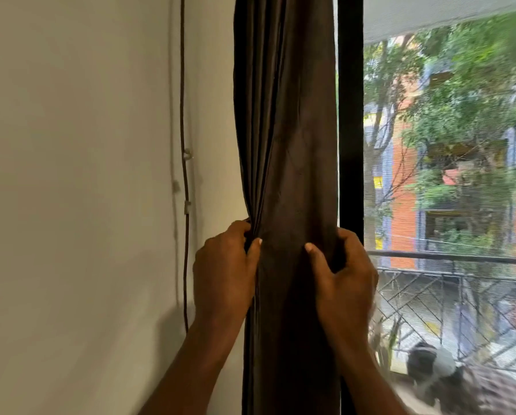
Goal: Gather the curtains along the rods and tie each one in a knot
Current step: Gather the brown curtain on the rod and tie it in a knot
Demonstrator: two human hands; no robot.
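Well, the dark brown curtain hangs bunched into a narrow column of folds. It runs from twelve o'clock straight down to six, between the pale wall and the black window frame. Both bare hands are on it, a little below the middle. The left hand, at about seven o'clock, has its fingers curled round the curtain's left edge, with the thumb laid on the front of the cloth. The right hand, at about five o'clock, grips the right edge the same way, fingers wrapped behind and thumb pressing the front. A thin dark cable runs down the wall at ten o'clock, held by small clips. At three o'clock, through the glass, stand trees and a balcony railing.
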